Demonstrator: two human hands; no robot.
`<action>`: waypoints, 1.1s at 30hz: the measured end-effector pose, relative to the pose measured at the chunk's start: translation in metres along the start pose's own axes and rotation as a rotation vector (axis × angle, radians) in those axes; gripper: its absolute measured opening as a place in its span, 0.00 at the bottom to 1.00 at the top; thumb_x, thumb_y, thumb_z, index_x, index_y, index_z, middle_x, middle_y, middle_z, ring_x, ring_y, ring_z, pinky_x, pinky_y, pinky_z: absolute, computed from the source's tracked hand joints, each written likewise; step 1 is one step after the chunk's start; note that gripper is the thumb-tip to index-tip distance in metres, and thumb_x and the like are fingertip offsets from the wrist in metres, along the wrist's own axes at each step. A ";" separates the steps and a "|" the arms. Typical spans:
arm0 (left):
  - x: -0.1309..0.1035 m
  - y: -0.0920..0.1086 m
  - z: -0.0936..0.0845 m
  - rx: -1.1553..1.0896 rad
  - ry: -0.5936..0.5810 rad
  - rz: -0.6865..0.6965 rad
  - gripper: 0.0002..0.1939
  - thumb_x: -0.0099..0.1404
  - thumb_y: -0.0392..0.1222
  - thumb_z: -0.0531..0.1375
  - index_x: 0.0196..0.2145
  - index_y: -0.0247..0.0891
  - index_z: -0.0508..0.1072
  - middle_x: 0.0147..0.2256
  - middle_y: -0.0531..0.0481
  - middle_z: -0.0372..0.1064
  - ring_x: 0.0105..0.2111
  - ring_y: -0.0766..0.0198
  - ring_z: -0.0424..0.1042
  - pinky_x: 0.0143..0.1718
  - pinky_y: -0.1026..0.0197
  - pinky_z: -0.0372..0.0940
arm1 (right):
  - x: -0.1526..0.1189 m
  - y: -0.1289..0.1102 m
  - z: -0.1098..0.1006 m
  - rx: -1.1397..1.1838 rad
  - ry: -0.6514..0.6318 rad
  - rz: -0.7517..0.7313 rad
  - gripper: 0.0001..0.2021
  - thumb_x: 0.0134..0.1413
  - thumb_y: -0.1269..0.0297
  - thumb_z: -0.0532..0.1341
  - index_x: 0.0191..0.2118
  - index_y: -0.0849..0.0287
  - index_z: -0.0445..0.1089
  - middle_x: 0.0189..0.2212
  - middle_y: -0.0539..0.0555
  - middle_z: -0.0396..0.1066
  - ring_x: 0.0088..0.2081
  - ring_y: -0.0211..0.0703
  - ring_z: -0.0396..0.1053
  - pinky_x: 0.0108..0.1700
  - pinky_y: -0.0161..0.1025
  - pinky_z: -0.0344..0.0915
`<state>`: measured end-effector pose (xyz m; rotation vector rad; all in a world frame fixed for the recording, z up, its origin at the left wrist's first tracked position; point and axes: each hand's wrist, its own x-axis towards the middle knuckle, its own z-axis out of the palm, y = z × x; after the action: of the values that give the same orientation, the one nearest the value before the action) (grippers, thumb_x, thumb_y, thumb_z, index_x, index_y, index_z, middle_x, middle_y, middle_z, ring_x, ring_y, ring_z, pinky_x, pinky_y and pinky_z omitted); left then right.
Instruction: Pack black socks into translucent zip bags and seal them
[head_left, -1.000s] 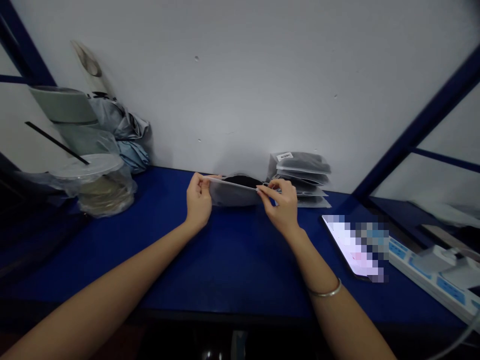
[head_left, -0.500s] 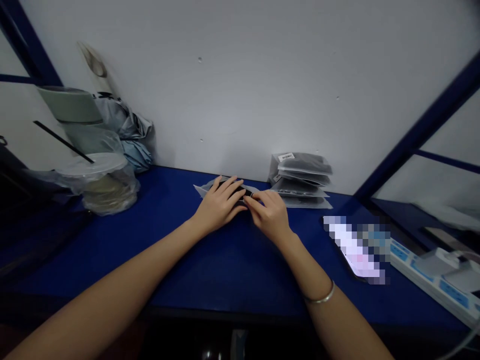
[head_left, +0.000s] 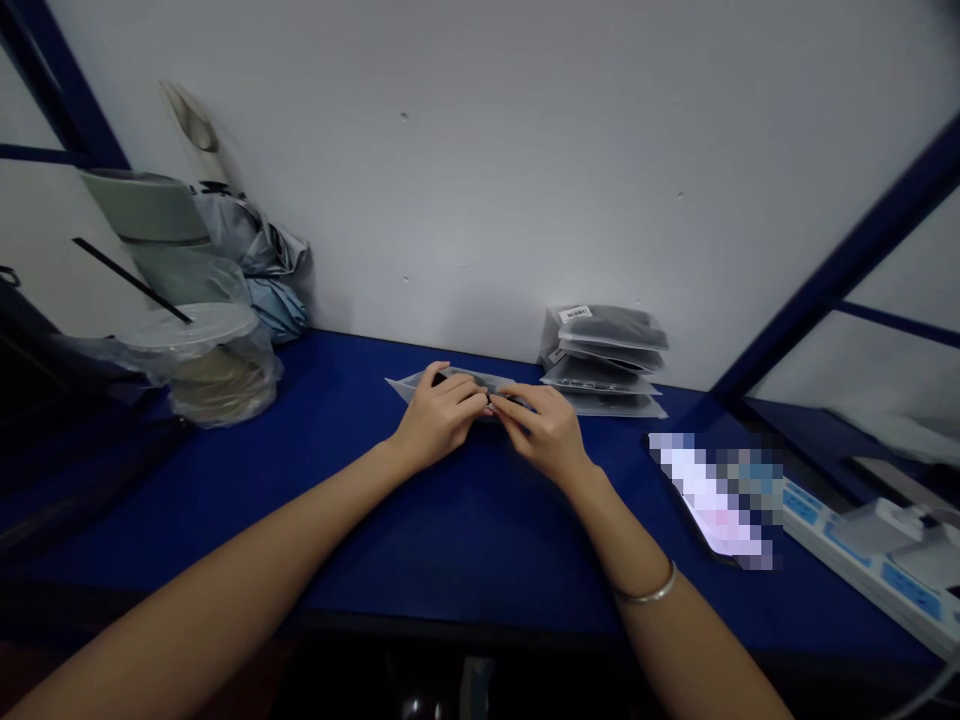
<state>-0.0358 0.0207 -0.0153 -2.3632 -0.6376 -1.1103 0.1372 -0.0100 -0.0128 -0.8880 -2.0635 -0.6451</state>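
A translucent plastic bag [head_left: 405, 386] lies on the blue table under both hands. Over it, my left hand [head_left: 439, 420] curls its fingers around a small black item [head_left: 439, 379], mostly covered by the fingers, so its kind does not show. My right hand [head_left: 547, 428], a silver bangle at its wrist, pinches the right end of the same item with thumb and fingers. The fingertips of both hands nearly meet there.
Several flat translucent bags [head_left: 604, 360] with dark contents are stacked against the wall, right of my hands. A phone [head_left: 709, 500] and a power strip [head_left: 847, 545] lie at the right. A lidded cup with a straw [head_left: 221, 360], a green container [head_left: 146, 215] and a folded umbrella [head_left: 274, 270] stand left.
My left hand's fingers, spread flat over the black item before, are now bent around it, the fingertips closer to my right hand. My right hand keeps its pinch, almost in place.
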 end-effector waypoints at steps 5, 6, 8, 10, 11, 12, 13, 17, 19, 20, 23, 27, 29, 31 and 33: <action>-0.003 -0.003 0.001 -0.003 -0.016 0.025 0.07 0.61 0.32 0.50 0.30 0.39 0.67 0.37 0.50 0.72 0.38 0.62 0.70 0.50 0.46 0.51 | -0.001 0.005 -0.001 0.035 -0.006 -0.010 0.09 0.54 0.70 0.54 0.37 0.60 0.71 0.36 0.55 0.73 0.35 0.38 0.68 0.36 0.37 0.61; -0.004 -0.004 0.002 -0.006 -0.019 0.039 0.08 0.60 0.31 0.50 0.31 0.38 0.67 0.38 0.49 0.72 0.39 0.62 0.70 0.51 0.46 0.51 | -0.001 0.007 -0.001 0.046 -0.018 -0.006 0.09 0.54 0.69 0.54 0.37 0.60 0.71 0.36 0.54 0.73 0.35 0.38 0.68 0.36 0.37 0.61; -0.005 -0.006 0.003 -0.011 -0.023 0.072 0.08 0.59 0.29 0.50 0.31 0.37 0.66 0.39 0.46 0.71 0.40 0.62 0.70 0.50 0.47 0.52 | 0.000 0.009 -0.002 0.063 -0.034 0.010 0.08 0.54 0.69 0.54 0.37 0.60 0.71 0.34 0.53 0.74 0.33 0.38 0.67 0.36 0.38 0.61; -0.005 -0.006 0.003 -0.012 -0.030 0.094 0.08 0.59 0.28 0.49 0.31 0.37 0.66 0.41 0.45 0.71 0.41 0.61 0.69 0.48 0.49 0.54 | 0.000 0.010 -0.003 0.078 -0.047 0.025 0.08 0.54 0.68 0.55 0.36 0.60 0.71 0.33 0.53 0.74 0.32 0.38 0.67 0.36 0.38 0.60; -0.005 -0.007 0.003 -0.013 -0.034 0.096 0.08 0.59 0.29 0.49 0.31 0.36 0.66 0.41 0.45 0.70 0.41 0.61 0.69 0.47 0.50 0.55 | -0.001 0.011 -0.003 0.086 -0.052 0.031 0.08 0.54 0.68 0.55 0.36 0.59 0.71 0.33 0.53 0.74 0.32 0.38 0.67 0.36 0.39 0.60; -0.005 -0.006 0.003 -0.016 -0.041 0.094 0.08 0.59 0.29 0.49 0.31 0.36 0.66 0.41 0.45 0.70 0.41 0.61 0.69 0.46 0.50 0.56 | -0.001 0.011 -0.003 0.094 -0.058 0.036 0.08 0.54 0.68 0.55 0.36 0.59 0.71 0.33 0.53 0.74 0.32 0.38 0.67 0.36 0.39 0.60; -0.004 -0.006 0.003 -0.020 -0.048 0.087 0.08 0.60 0.29 0.49 0.31 0.36 0.66 0.41 0.45 0.70 0.41 0.61 0.69 0.45 0.51 0.56 | -0.001 0.011 -0.003 0.100 -0.064 0.040 0.08 0.54 0.68 0.55 0.36 0.59 0.71 0.33 0.53 0.74 0.32 0.39 0.67 0.36 0.39 0.60; -0.002 -0.001 0.003 -0.047 -0.062 -0.002 0.07 0.62 0.34 0.49 0.33 0.36 0.66 0.37 0.46 0.71 0.38 0.62 0.69 0.41 0.54 0.57 | -0.003 0.012 -0.003 0.102 -0.065 0.030 0.09 0.54 0.70 0.54 0.37 0.59 0.71 0.33 0.53 0.74 0.33 0.40 0.68 0.36 0.39 0.61; -0.001 0.002 0.004 -0.045 -0.058 -0.067 0.08 0.63 0.37 0.50 0.37 0.34 0.66 0.35 0.46 0.71 0.36 0.62 0.68 0.39 0.55 0.57 | -0.003 0.011 -0.002 0.104 -0.068 0.022 0.09 0.54 0.70 0.53 0.37 0.60 0.71 0.34 0.54 0.74 0.33 0.40 0.68 0.36 0.39 0.62; -0.001 0.004 0.005 -0.032 -0.057 -0.086 0.09 0.64 0.39 0.50 0.38 0.34 0.67 0.34 0.47 0.70 0.35 0.61 0.68 0.38 0.56 0.57 | -0.004 0.011 -0.002 0.107 -0.072 0.018 0.09 0.54 0.71 0.53 0.37 0.60 0.71 0.34 0.54 0.74 0.33 0.40 0.68 0.36 0.39 0.62; -0.001 0.007 0.008 0.027 -0.051 -0.080 0.11 0.64 0.41 0.50 0.38 0.37 0.69 0.30 0.49 0.69 0.31 0.62 0.66 0.36 0.56 0.56 | -0.005 0.011 -0.001 0.106 -0.095 0.016 0.09 0.54 0.71 0.54 0.37 0.60 0.71 0.34 0.54 0.74 0.33 0.40 0.69 0.36 0.39 0.62; -0.004 0.006 0.009 0.058 -0.032 -0.023 0.10 0.64 0.39 0.51 0.35 0.37 0.71 0.29 0.50 0.69 0.31 0.63 0.66 0.36 0.56 0.56 | -0.008 0.012 0.000 0.095 -0.124 0.016 0.09 0.54 0.69 0.54 0.37 0.59 0.71 0.33 0.53 0.74 0.32 0.39 0.69 0.34 0.37 0.62; -0.005 0.005 0.009 0.066 -0.028 0.011 0.09 0.63 0.38 0.51 0.34 0.36 0.71 0.29 0.50 0.70 0.32 0.63 0.66 0.39 0.56 0.57 | -0.009 0.013 0.000 0.092 -0.137 0.016 0.09 0.54 0.69 0.54 0.37 0.58 0.71 0.33 0.52 0.74 0.32 0.39 0.69 0.33 0.36 0.63; -0.006 0.004 0.009 0.075 -0.028 0.038 0.09 0.63 0.37 0.51 0.33 0.36 0.71 0.29 0.50 0.70 0.32 0.64 0.66 0.40 0.55 0.57 | -0.010 0.013 0.000 0.086 -0.145 0.021 0.09 0.55 0.68 0.53 0.37 0.58 0.71 0.34 0.52 0.74 0.32 0.38 0.69 0.34 0.36 0.63; -0.006 0.003 0.009 0.085 -0.026 0.061 0.09 0.64 0.37 0.51 0.33 0.36 0.70 0.29 0.51 0.70 0.32 0.65 0.66 0.41 0.55 0.57 | -0.010 0.013 -0.001 0.081 -0.148 0.030 0.09 0.55 0.68 0.53 0.37 0.58 0.71 0.33 0.52 0.74 0.33 0.39 0.68 0.34 0.36 0.63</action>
<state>-0.0323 0.0227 -0.0259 -2.3123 -0.6060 -1.0076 0.1521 -0.0058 -0.0182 -0.9424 -2.1867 -0.4887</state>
